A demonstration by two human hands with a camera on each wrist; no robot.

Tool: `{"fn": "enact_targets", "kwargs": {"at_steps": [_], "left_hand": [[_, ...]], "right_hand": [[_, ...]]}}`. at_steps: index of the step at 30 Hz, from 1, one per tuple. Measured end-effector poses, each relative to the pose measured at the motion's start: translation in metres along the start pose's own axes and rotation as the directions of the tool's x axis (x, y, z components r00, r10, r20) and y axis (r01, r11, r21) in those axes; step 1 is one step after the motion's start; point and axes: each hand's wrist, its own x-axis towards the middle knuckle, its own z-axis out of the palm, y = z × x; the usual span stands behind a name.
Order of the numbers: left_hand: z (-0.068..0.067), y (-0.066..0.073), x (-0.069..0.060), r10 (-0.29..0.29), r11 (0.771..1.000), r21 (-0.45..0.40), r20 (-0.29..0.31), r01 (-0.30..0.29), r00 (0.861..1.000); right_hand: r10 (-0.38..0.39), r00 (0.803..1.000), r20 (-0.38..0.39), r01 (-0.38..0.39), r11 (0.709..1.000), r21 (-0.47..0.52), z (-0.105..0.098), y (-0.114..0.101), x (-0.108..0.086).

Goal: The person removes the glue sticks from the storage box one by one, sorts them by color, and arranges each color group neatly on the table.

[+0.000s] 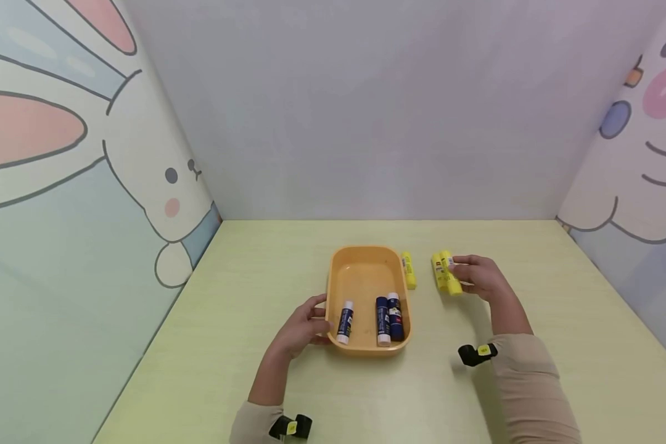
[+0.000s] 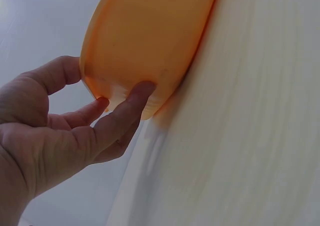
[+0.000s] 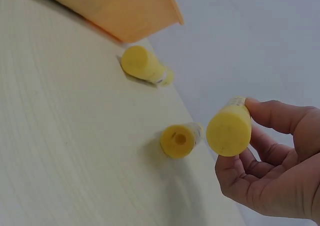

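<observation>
An orange plastic tray [image 1: 366,285] lies on the table, and my left hand [image 1: 301,327] grips its left wall. In the left wrist view the thumb and fingers [image 2: 142,88] bear on the tray's outside [image 2: 145,31]. Inside, a dark blue glue stick [image 1: 345,324] lies at the left, with two more dark blue glue sticks [image 1: 383,324] side by side at the right. My right hand [image 1: 480,275] pinches a yellow glue stick [image 3: 229,133] above the table. Beneath it lies a second yellow glue stick [image 3: 179,142]. Another yellow glue stick [image 1: 408,270] rests beside the tray's right wall.
The pale wooden table [image 1: 200,370] runs back to a plain grey wall [image 1: 377,111]. Side walls carry cartoon drawings, a rabbit [image 1: 144,166] on the left. Each sleeve bears a small black wrist camera [image 1: 477,353].
</observation>
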Motion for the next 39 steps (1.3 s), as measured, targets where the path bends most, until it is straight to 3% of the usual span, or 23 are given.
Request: {"fn": "enact_targets", "kwargs": {"at_steps": [5,13,18,25,32,39], "left_hand": [[0.000,0.003,-0.002,-0.004,1.000,-0.012,0.009,0.005,1.000],[0.005,0.027,-0.017,-0.007,1.000,-0.008,0.027,0.007,1.000],[0.002,0.017,-0.009,-0.005,1.000,-0.009,0.019,0.005,1.000],[0.001,0.003,0.000,-0.006,1.000,-0.019,0.011,0.006,1.000],[0.006,0.020,-0.012,-0.007,1.000,-0.023,0.015,0.008,1.000],[0.009,0.029,-0.018,-0.003,1.000,-0.016,0.020,0.003,1.000]], "right_hand": [[0.018,0.999,-0.036,-0.018,1.000,-0.009,-0.008,0.005,0.000],[0.042,0.994,-0.098,-0.039,0.999,0.029,-0.023,0.010,0.007],[0.073,0.986,-0.153,-0.067,0.997,0.045,-0.029,0.011,0.012],[0.104,0.976,-0.189,-0.111,0.993,-0.029,-0.038,0.017,0.021],[0.161,0.951,-0.264,-0.177,0.984,-0.037,-0.044,0.023,0.030],[0.139,0.948,-0.287,-0.166,0.983,-0.073,-0.045,0.027,0.035]]}}
